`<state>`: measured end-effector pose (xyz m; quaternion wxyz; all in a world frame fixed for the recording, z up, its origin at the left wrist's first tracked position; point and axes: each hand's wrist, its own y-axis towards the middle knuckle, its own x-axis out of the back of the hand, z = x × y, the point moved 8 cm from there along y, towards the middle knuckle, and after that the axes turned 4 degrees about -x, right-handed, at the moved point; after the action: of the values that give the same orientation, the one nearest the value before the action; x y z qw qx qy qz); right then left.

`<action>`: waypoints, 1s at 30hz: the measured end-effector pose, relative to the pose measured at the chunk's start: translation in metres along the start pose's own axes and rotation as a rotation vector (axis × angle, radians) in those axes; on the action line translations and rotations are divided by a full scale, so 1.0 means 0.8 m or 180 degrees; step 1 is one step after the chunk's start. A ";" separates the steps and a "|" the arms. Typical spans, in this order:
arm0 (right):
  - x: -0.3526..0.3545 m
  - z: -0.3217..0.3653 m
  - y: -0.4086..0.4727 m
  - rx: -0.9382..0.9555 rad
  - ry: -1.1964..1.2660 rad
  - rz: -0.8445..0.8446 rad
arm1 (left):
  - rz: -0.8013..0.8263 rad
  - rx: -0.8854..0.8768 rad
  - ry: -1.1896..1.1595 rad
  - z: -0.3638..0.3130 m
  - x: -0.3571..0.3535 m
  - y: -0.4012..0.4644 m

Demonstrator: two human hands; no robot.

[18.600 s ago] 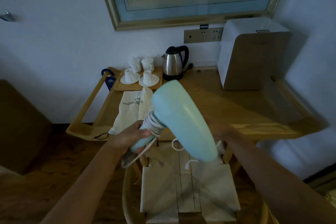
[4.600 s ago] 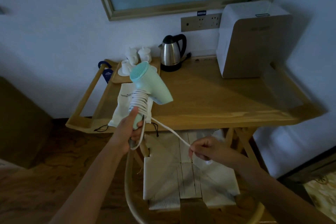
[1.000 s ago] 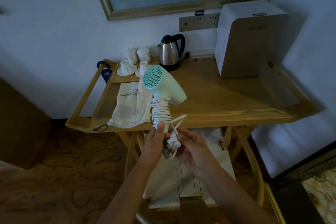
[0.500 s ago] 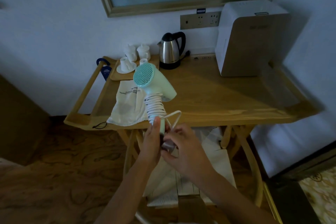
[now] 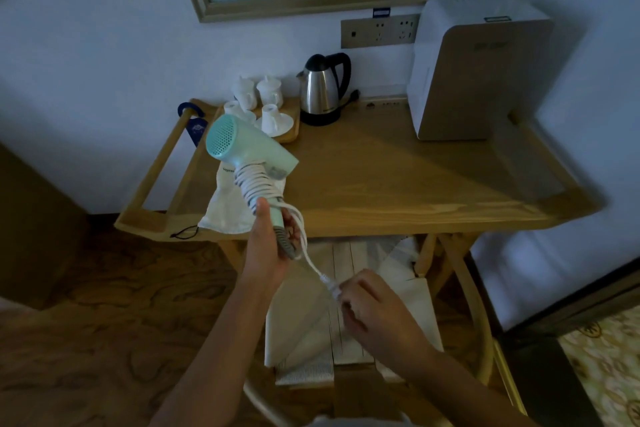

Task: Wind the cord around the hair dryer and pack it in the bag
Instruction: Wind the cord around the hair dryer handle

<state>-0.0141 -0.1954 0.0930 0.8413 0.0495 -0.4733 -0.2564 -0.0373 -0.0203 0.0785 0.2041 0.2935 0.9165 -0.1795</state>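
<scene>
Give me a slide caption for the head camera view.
Left hand holds a hair dryer by its cord-wrapped handle; right hand grips the cord end, bag on the table.

— What does the room look like from your end?

— Dim. I see a pale wall [image 5: 104, 45] across the top of the frame, with a framed picture [image 5: 346, 0] at upper centre and a socket panel [image 5: 379, 30] just under it.

— Furniture?

— A wooden table [image 5: 398, 177] fills the middle. At its back stand a steel kettle [image 5: 320, 90], white cups [image 5: 273, 114] on a tray, and a white boxy appliance [image 5: 478, 69] to the right. A chair with a woven seat [image 5: 346, 333] sits below centre. The floor [image 5: 104, 305] at lower left is dark patterned wood.
</scene>
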 end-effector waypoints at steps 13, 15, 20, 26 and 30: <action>0.005 -0.047 0.090 -0.2009 0.2712 0.0696 | 0.0178 -0.0025 0.0388 0.000 -0.022 -0.017; 0.008 -0.054 0.104 -0.2098 0.2864 0.0346 | 0.0276 -0.0103 0.0526 -0.004 -0.025 -0.021; 0.004 -0.025 0.134 -0.1828 0.3275 0.0949 | 0.0346 0.0162 0.0588 0.022 -0.034 -0.043; 0.004 -0.047 0.125 -0.1838 0.3201 0.0697 | 0.0599 0.0829 0.0600 0.054 -0.038 -0.048; 0.001 -0.070 0.113 -0.2107 0.3349 0.0487 | 0.0790 0.0902 0.1404 0.054 -0.027 -0.048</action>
<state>0.0672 -0.1263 0.0924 0.9484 -0.1281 0.1066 -0.2698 -0.0329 -0.0793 0.0601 -0.0228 0.4610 0.8616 -0.2112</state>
